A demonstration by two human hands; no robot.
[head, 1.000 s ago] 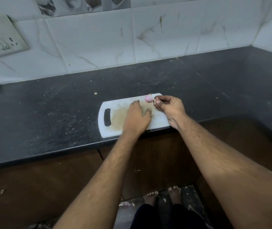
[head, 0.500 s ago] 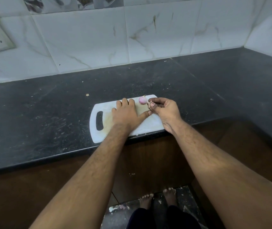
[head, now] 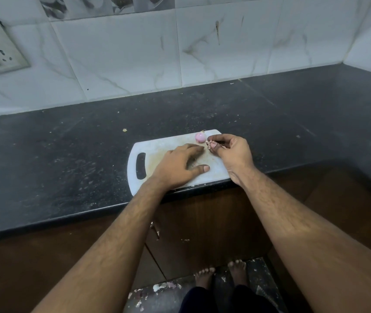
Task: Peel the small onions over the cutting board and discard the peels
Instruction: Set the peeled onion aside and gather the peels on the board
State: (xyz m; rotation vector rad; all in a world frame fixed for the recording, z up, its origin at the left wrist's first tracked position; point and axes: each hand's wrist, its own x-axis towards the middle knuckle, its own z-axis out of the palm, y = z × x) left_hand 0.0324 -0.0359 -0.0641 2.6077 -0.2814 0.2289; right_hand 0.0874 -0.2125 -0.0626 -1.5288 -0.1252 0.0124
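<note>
On the white cutting board (head: 155, 146), a peeled pink onion (head: 200, 137) sits at its 1 o'clock corner. The right hand (head: 232, 152) pinches peel scraps (head: 209, 144) just beside it; the left hand (head: 180, 168) lies spread, holding nothing

one peeled onion (head: 200, 137), one cutting board (head: 157, 145), two hands (head: 177, 168)

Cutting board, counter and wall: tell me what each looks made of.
Cutting board: likely white plastic, matte, with a moulded handle slot and a brownish stain in the middle. Counter: probably dark polished stone, speckled, faintly glossy. Wall: glazed tiles with marble-like veining, grout lines visible.
</note>
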